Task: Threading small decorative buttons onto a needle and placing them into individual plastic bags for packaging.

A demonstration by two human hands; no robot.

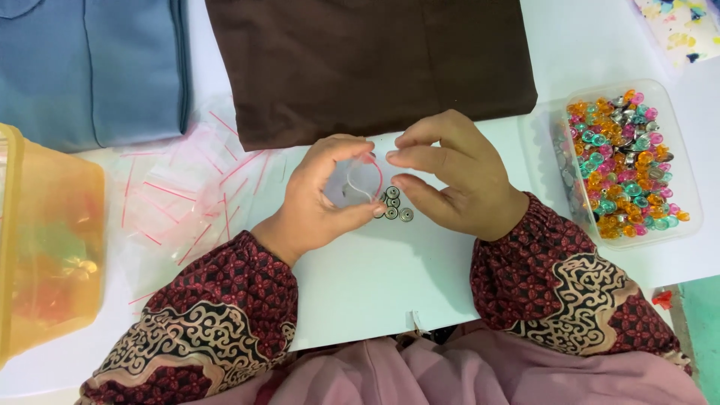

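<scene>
Presently both hands pinch one small clear bag (363, 180) mid-desk: left hand (322, 199) curls round its left side, right hand (457, 176) nips its red-striped mouth. Four metal buttons (394, 204) lie just below, nearer the right fingertips. Bead tub (694, 191) sits at the right edge.

We are looking at a table (390, 285) that is showing a smooth, matt white surface. The small bag (360, 180) between the left hand (319, 199) and right hand (450, 176) is appearing as thin, clear, glossy plastic with a red strip. The snap buttons (395, 205) are reading as dull grey metal. The loose bags (187, 195) are lying as shiny transparent film. The brown cloth (367, 60) and blue cloth (90, 67) are presenting a matt woven finish. The clear tray (686, 180) is holding glossy translucent plastic beads (622, 169). The orange tub (52, 240) is looking like semi-translucent plastic.
</scene>
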